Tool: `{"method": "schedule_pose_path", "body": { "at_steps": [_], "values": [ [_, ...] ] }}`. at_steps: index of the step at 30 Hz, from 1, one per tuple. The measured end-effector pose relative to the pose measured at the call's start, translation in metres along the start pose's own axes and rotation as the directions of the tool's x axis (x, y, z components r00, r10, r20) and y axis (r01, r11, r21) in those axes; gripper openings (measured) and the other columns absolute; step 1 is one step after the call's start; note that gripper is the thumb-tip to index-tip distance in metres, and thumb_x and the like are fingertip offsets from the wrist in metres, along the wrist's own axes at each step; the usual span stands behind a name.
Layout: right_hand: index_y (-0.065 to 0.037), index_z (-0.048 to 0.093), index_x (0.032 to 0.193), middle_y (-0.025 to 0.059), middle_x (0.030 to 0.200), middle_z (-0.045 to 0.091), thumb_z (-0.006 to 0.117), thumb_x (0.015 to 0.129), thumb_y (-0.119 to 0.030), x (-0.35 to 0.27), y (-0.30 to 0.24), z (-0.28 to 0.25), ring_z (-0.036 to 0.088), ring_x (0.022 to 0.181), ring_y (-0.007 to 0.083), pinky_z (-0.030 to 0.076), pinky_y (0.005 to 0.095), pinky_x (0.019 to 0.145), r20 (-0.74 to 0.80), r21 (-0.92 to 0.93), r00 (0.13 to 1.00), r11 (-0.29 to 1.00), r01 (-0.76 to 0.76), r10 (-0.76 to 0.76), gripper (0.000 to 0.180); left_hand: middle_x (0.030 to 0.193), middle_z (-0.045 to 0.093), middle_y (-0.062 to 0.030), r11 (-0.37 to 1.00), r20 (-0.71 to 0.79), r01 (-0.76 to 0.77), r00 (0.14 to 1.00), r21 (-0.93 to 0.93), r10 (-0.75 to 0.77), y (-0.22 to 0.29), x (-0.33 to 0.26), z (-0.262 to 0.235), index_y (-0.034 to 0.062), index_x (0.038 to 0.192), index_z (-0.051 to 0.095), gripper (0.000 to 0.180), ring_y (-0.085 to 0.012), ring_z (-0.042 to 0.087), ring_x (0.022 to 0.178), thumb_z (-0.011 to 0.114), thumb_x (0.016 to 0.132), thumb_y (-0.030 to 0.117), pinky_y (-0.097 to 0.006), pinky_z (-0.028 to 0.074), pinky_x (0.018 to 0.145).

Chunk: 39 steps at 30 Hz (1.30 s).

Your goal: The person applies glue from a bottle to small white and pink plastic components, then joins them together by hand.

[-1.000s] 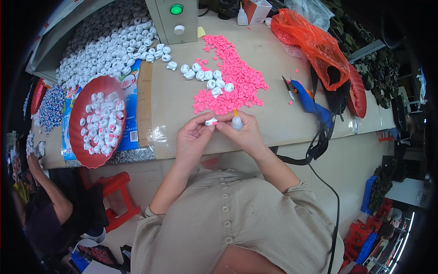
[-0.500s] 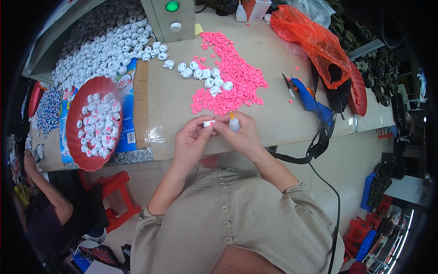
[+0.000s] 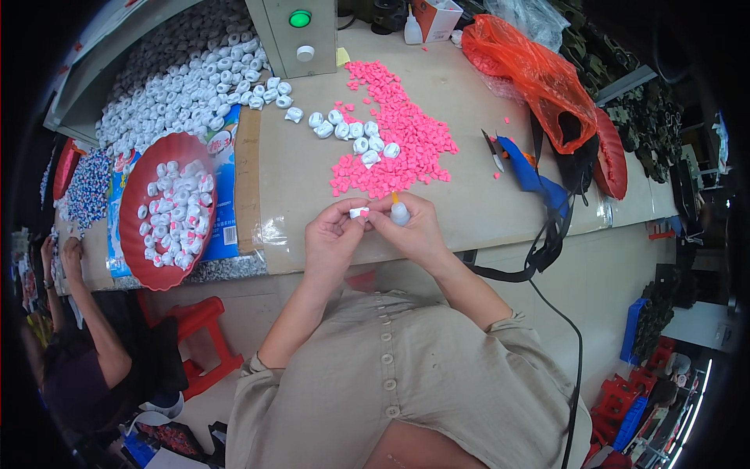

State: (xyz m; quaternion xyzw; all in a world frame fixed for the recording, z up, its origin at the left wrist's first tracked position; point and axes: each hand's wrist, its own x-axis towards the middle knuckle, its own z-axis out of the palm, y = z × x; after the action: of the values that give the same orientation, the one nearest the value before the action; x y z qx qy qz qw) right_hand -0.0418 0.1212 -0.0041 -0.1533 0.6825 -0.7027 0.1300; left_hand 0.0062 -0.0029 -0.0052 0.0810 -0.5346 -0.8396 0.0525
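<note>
My left hand (image 3: 332, 241) pinches a small white cap (image 3: 359, 212) at the table's near edge. My right hand (image 3: 414, 228) touches the same cap with its fingertips and also grips a small white glue bottle (image 3: 399, 211) with an orange tip. Just beyond both hands lies a heap of small pink pieces (image 3: 398, 137) with a few white caps (image 3: 355, 134) on it.
A red dish (image 3: 139, 205) full of white caps sits at the left. A big pile of white caps (image 3: 183, 74) lies at the back left beside a grey box with a green light (image 3: 301, 31). An orange bag (image 3: 535, 70), scissors (image 3: 494, 152) and a blue tool (image 3: 531, 168) are right. Another person's arm (image 3: 82, 301) is lower left.
The view has shifted a little. Both hands stay together at the table edge, working on the white cap with the bottle.
</note>
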Motion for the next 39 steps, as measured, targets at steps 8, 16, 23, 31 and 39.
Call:
{"method": "schedule_pose_path", "body": {
  "at_steps": [8,16,23,31,39],
  "values": [
    [0.000,0.058,0.075,0.0039,0.070,0.058,0.058,0.071,-0.002,-0.001,0.001,0.002,0.053,0.065,0.0071,0.042,0.0211,0.058,-0.036,-0.167,0.999,0.985,0.033,-0.040,0.005,0.076,0.056,-0.0012,0.997,-0.031,0.052,0.998,0.054,-0.050,-0.004,0.002,-0.001,-0.0040,0.097,0.053,0.022,-0.0023,0.051,0.066,0.047,0.076,-0.005,-0.016,0.042,0.063],
    [0.001,0.058,0.079,0.0037,0.075,0.058,0.058,0.074,-0.003,-0.001,0.004,0.001,0.053,0.069,0.0065,0.042,0.0187,0.059,-0.016,-0.032,0.999,0.998,-0.048,0.048,0.006,0.081,0.057,-0.0060,1.000,-0.005,0.009,1.000,0.004,-0.009,-0.002,0.002,0.001,-0.0043,0.098,0.052,0.023,-0.0093,0.055,0.072,0.046,0.076,-0.005,-0.020,0.045,0.065],
    [0.000,0.058,0.078,0.0001,0.069,0.055,0.060,0.074,-0.009,-0.005,-0.001,-0.004,0.048,0.063,0.0048,0.039,0.0199,0.055,-0.125,0.119,0.991,0.991,0.052,-0.037,0.010,0.070,0.052,-0.0053,0.941,-0.064,0.117,0.987,-0.317,-0.145,0.037,0.037,-0.010,0.0002,0.082,0.051,0.012,-0.0135,0.052,0.059,0.044,0.079,0.010,-0.024,0.044,0.052],
    [-0.001,0.057,0.075,-0.0019,0.065,0.052,0.060,0.074,-0.009,-0.007,0.004,-0.003,0.044,0.061,0.0034,0.036,0.0190,0.053,-0.113,0.037,0.992,0.997,0.065,-0.061,0.009,0.061,0.042,-0.0052,0.944,-0.272,0.241,0.915,-0.227,-0.299,0.080,0.171,-0.020,0.0028,0.081,0.046,0.029,-0.0110,0.035,0.044,0.054,0.079,0.030,-0.021,0.022,0.035],
    [-0.001,0.056,0.074,-0.0016,0.065,0.052,0.060,0.074,-0.008,-0.008,0.002,-0.006,0.045,0.060,0.0034,0.036,0.0190,0.053,-0.106,0.043,0.993,0.998,0.056,-0.051,0.008,0.064,0.043,-0.0064,0.868,-0.242,0.286,0.882,-0.405,-0.404,0.080,0.211,-0.018,0.0026,0.084,0.045,0.036,-0.0119,0.034,0.046,0.049,0.082,0.038,-0.021,0.022,0.036]
  ]
}}
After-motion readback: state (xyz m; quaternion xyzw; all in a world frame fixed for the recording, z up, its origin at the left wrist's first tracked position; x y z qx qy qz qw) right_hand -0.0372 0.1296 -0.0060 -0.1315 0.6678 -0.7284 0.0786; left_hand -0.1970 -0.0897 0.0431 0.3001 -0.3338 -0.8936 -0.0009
